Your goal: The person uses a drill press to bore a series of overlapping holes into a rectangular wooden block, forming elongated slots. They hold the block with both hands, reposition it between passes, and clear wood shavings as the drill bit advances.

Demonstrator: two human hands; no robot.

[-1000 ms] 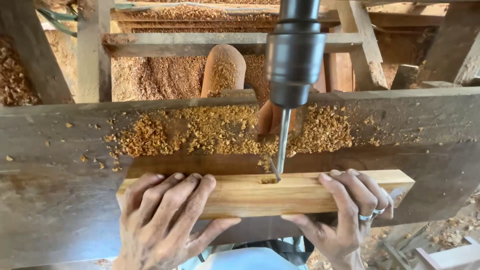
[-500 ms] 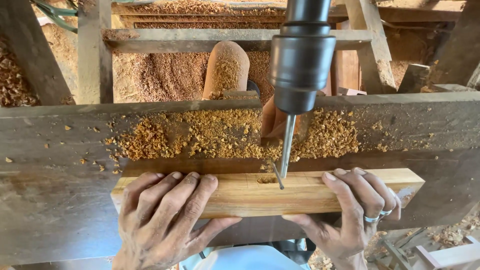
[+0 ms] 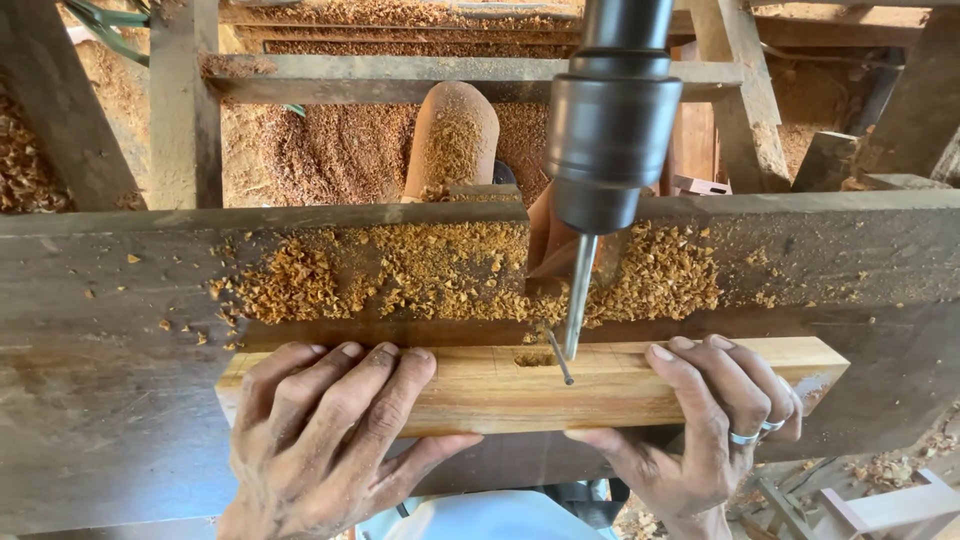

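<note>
Wood block (image 3: 520, 385), pale, long and flat, lying crosswise at the near edge of the counter (image 3: 100, 380); small oblong hole cut in its top face near the middle. Left hand (image 3: 320, 440) gripping the left part of the block, fingers spread over the top, thumb under the near edge. Right hand (image 3: 710, 430) gripping the right part likewise, rings on two fingers. Drill bit (image 3: 578, 295), thin and steel, hanging upright from a dark round chuck (image 3: 612, 150), tip just beside the hole. Wood shavings (image 3: 420, 270), orange-brown, heaped on the counter just beyond the block, left and right of the bit. Rounded sawdust-coated post (image 3: 450, 140) farther back, among rough timber frames (image 3: 185, 100).
</note>
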